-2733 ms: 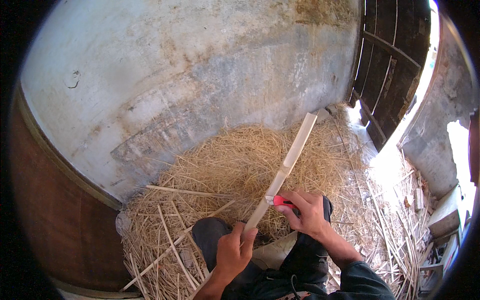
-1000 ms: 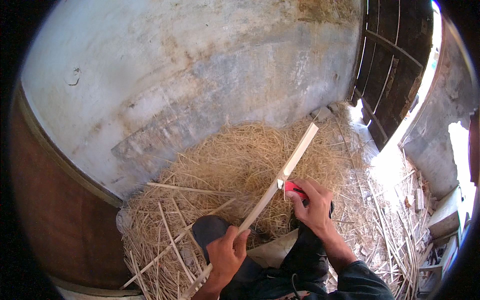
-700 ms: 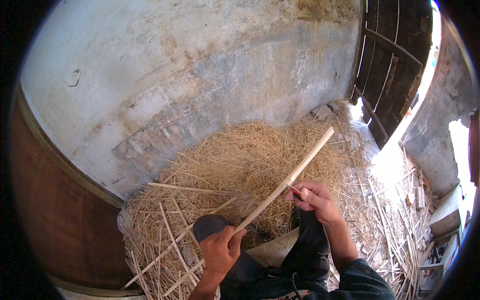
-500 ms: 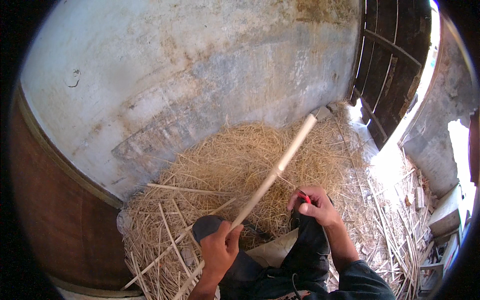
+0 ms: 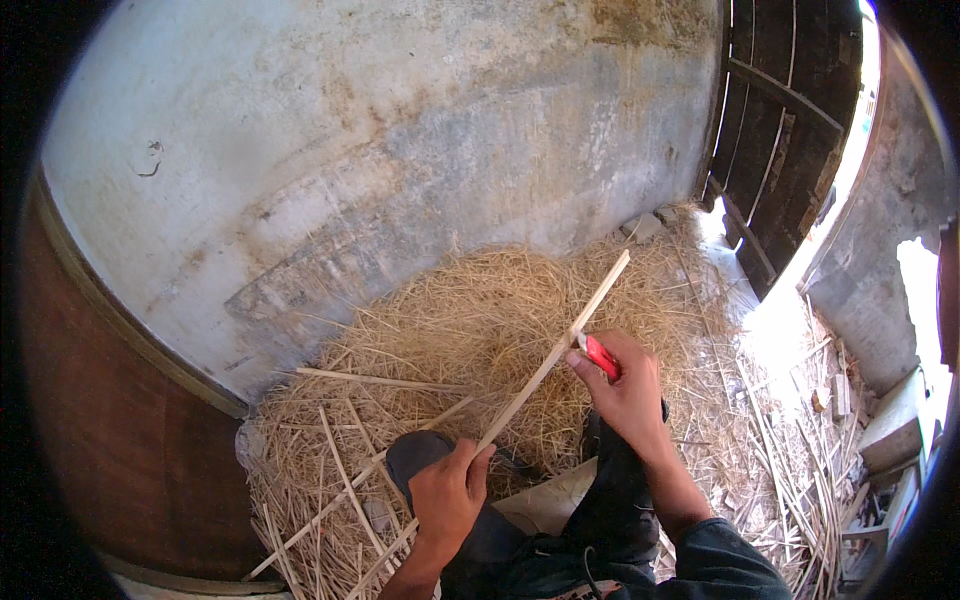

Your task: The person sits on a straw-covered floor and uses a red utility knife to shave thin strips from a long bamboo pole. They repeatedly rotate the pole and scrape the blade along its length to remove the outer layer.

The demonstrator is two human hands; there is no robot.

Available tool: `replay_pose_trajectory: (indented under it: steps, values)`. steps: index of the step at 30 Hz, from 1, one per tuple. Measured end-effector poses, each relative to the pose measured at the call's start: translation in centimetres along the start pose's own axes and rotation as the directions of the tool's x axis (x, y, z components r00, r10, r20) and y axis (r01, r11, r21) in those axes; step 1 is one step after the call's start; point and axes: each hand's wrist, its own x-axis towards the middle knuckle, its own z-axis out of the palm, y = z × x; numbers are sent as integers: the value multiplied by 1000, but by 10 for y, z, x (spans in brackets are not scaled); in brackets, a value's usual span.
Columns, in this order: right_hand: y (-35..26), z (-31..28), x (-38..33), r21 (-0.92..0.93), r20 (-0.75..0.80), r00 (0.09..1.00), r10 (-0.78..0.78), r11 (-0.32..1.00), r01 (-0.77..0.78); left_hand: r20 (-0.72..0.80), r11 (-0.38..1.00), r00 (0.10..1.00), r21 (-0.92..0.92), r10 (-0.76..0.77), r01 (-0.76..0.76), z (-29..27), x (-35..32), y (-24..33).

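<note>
A long pale bamboo strip (image 5: 530,386) slants across the middle, its far end pointing up and right over the straw. My left hand (image 5: 447,497) is closed round its lower part, and the lower end runs on beneath my forearm. In my closed right hand (image 5: 627,385) is a red-handled knife (image 5: 600,356). Its front end meets the strip at a joint past the middle; the blade itself is too small to make out clearly. My knees in dark trousers (image 5: 608,495) are below the strip.
A heap of straw-like shavings (image 5: 500,290) covers the floor by the stained wall (image 5: 400,150). Loose strips (image 5: 340,470) lie at the left, and more (image 5: 780,450) at the right. A dark plank door (image 5: 785,130) stands at the upper right, beside bright light.
My right hand has moved up, bringing the knife against the strip. The strip has turned and now shows a narrower side. My left hand keeps its grip almost in place.
</note>
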Motion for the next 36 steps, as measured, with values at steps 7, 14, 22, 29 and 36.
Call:
replay_pose_trajectory:
  steps: [7, 14, 22, 29, 36]
  values:
    - [33, 6, 3, 270, 260, 961, 93, 949, -165, 151, 992, 987, -104, -58, 74, -5, -1, -7]
    - [28, 10, 3, 727, 393, 910, 130, 563, -394, 315, 881, 943, -410, -106, 236, -5, 0, -16]
    - [33, 25, -9, 831, 550, 824, 132, 12, -557, 600, 542, 789, -623, -132, 564, -8, 9, -10]
    - [47, 21, -7, 889, 455, 890, -5, -42, -455, 519, 521, 816, -637, -256, 569, -13, 14, -12]
    - [16, 6, 1, 620, 238, 934, 265, 699, -356, 305, 825, 937, -475, -173, 307, -16, 13, -12]
